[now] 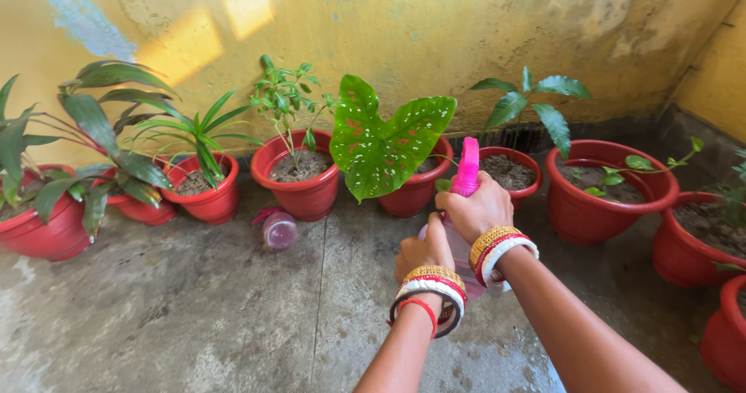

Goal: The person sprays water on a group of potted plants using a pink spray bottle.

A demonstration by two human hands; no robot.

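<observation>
- Bare concrete floor (194,315) is lying open in the foreground left, offering free passage toward the pots.
- A small pink bottle (278,228) is lying on that floor, just before the pot row.
- Red pots (299,191) are standing in a near-continuous row along the yellow wall (435,28), blocking low reach to it.
- The spotted heart-shaped leaf (385,148) is hanging forward, just beyond the right hand (475,210) and left hand (423,253).
- More red pots (606,203) are crowding the right side.
</observation>
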